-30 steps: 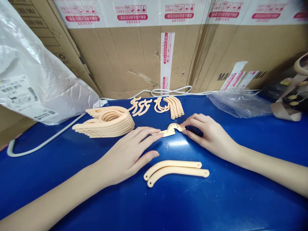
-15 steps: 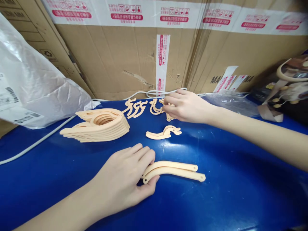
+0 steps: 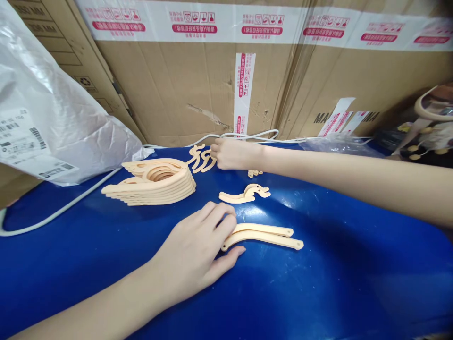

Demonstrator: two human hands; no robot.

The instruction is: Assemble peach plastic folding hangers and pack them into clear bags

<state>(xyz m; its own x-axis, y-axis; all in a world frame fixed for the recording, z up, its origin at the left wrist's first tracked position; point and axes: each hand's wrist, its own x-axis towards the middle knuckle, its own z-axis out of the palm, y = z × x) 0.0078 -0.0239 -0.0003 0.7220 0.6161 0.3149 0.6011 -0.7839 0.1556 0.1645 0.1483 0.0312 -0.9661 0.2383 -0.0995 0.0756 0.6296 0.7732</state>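
Note:
At the near middle of the blue tabletop, my left hand (image 3: 198, 241) curls its fingers over the left ends of two long, curved wooden strips (image 3: 265, 236). Its thumb stands apart from them. Farther back, my right hand (image 3: 235, 153) has its fingers bent down beside several small S-shaped wooden pieces (image 3: 201, 160); its fingertips are hidden, so what they hold does not show. Under its wrist, the ends of small wooden pieces (image 3: 255, 173) show. Between both hands lies a pair of wooden animal-head pieces (image 3: 247, 193), one overlapping the other.
A stack of wing-shaped wooden frames (image 3: 159, 186) stands left of centre. A silver padded mailer (image 3: 71, 118) and a white cable (image 3: 63, 222) lie at the left. Cardboard boxes (image 3: 177, 85) wall off the back. Clear plastic (image 3: 339, 146) lies at the back right.
My right hand has moved left across the small pieces. My left thumb has come away from the strips, whose left ends my fingers still cover. The view has shifted slightly.

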